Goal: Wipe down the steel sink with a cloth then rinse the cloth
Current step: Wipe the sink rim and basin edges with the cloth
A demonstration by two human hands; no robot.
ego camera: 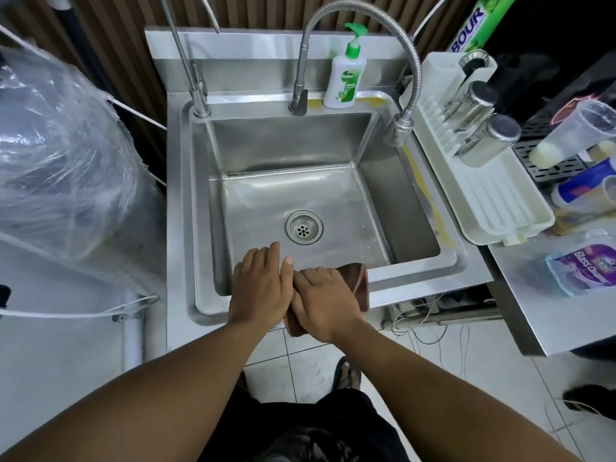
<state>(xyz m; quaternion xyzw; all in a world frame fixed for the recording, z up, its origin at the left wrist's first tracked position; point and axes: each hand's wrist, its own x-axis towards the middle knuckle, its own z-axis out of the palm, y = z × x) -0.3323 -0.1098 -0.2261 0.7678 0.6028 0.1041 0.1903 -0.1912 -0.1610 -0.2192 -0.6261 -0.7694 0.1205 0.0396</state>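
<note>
1. Far left: clear plastic sheeting (60,155) bundled over bulky gear, well apart from the action.
2. Left of centre, near rim: left hand (258,288) laid flat, fingers together and stretched toward the drain (303,226). Nothing gripped; palm down, thumb touching the right hand. Prob. there to brace or steady while the other hand works the cloth.
3. Centre: steel sink (413,271), square basin w/ dull, streaky sheen; faint smears across the floor near the drain. No running water seen. Yellowish residue along the far ledge and right rim, so wiping judged far from done.
4. Centre-right, near rim: right hand (325,303) pressed palm-down on the brown cloth (361,281), fingers spread across it, not curled shut. Looks like a push-wipe hold: weight from above, cloth pinned to the steel.
5. Cloth itself: folded or bunched, soft w/ a towelling nap, draped over the near front rim; one end showing right of the hand, the other poking out at the wrist. Wet or dry: cannot tell.
6. Far centre: soap bottle (345,80) w/ green pump on the back ledge, beside the flexible spring tap (398,128), nozzle hanging over the right rim, handy for the rinse.
7. Right: white drying rack (493,201) holding steel cups (490,140).
</note>
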